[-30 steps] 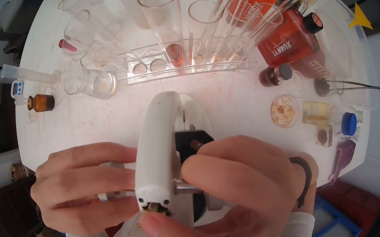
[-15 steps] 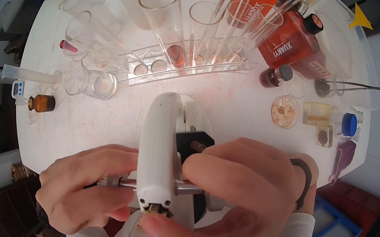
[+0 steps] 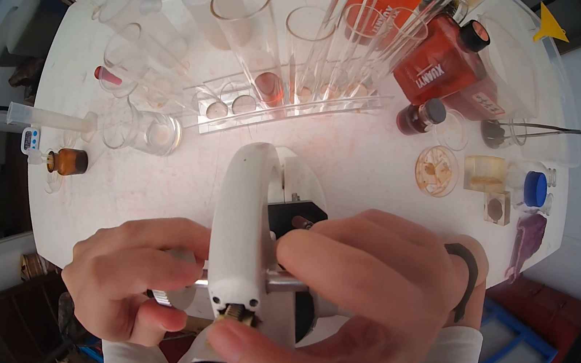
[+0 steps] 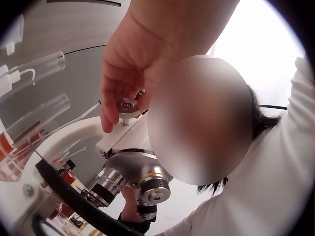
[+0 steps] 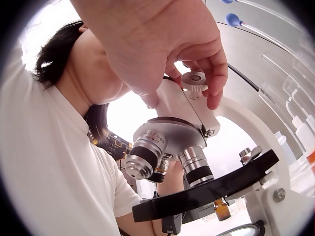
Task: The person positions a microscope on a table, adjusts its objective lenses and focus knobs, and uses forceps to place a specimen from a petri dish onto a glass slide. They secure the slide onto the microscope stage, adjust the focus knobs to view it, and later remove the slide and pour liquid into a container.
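A white microscope [image 3: 247,205] stands in front of the person, its arm between both hands. My left hand [image 3: 125,270] curls its fingers and thumb around the ridged focus knob [image 3: 180,293] on the left side. Over the opposite focus knob [image 5: 195,81] arches my right hand [image 3: 374,273], fingers bent beside it. The right thumb [image 3: 233,339] presses the microscope body by a small brass gear; the index finger lies across the arm's other side. Below, the wrist views show metal objectives [image 5: 197,167] above the black stage [image 5: 211,199].
Behind the microscope stands a clear rack [image 3: 292,112] with wide glass tubes. Red bottles [image 3: 438,65] and a petri dish [image 3: 436,170] are at the right. A glass beaker [image 3: 161,134] and a brown bottle [image 3: 71,162] stand at the left.
My left fingers have lifted and regripped around the left knob, which now shows between them. My right hand stays in nearly the same place. The head view has shifted slightly.
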{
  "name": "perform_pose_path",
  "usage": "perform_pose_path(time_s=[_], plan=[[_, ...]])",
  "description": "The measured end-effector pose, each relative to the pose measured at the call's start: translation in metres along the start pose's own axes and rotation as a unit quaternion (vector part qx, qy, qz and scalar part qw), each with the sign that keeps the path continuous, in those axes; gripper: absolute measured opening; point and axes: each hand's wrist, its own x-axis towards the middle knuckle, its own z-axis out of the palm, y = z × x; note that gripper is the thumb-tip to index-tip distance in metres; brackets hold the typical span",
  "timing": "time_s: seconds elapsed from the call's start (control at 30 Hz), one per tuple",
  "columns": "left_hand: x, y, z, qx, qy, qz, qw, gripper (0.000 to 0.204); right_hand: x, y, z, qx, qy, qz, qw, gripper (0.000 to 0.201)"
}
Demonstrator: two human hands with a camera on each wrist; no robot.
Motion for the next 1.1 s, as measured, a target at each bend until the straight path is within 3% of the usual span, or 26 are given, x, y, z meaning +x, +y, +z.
perform_pose_path(time_s=[0.47,0.53,0.63,0.77,0.8,0.87,0.9,0.97,1.07,1.1], plan=[[-0.002,-0.018,0.000,-0.063,0.000,0.041,0.997,0.032,0.000,-0.003,0.000,-0.037,0.013,-0.010,0.999,0.038],[-0.003,-0.017,0.003,-0.081,0.031,0.028,0.996,0.032,0.001,0.002,-0.002,-0.043,0.014,-0.013,0.999,0.038],[0.000,-0.019,-0.006,-0.049,-0.035,0.041,0.997,0.036,0.001,0.002,-0.002,-0.051,0.013,-0.015,0.999,0.038],[0.003,-0.020,-0.006,-0.023,-0.049,0.071,0.996,0.042,0.003,0.003,-0.001,-0.061,0.015,-0.018,0.998,0.038],[0.004,-0.019,-0.002,-0.015,-0.013,0.084,0.996,0.042,0.004,0.004,-0.006,-0.063,0.016,-0.019,0.998,0.038],[0.005,-0.018,0.004,-0.009,0.021,0.101,0.995,0.043,0.008,0.009,-0.025,-0.020,-0.125,-0.002,0.992,0.041],[0.002,-0.017,0.007,0.012,0.053,0.108,0.993,0.040,0.011,0.011,-0.033,-0.023,-0.123,-0.003,0.992,0.041],[0.004,-0.014,0.010,0.046,0.089,0.123,0.987,0.032,0.018,0.015,-0.043,0.025,-0.251,0.069,0.965,0.061],[0.001,-0.010,0.003,0.099,0.047,0.108,0.988,0.029,0.019,0.013,-0.049,0.017,-0.235,0.085,0.968,0.064],[0.001,-0.008,0.003,0.101,0.049,0.116,0.987,0.029,0.018,0.011,-0.049,0.001,-0.245,0.110,0.963,0.054]])
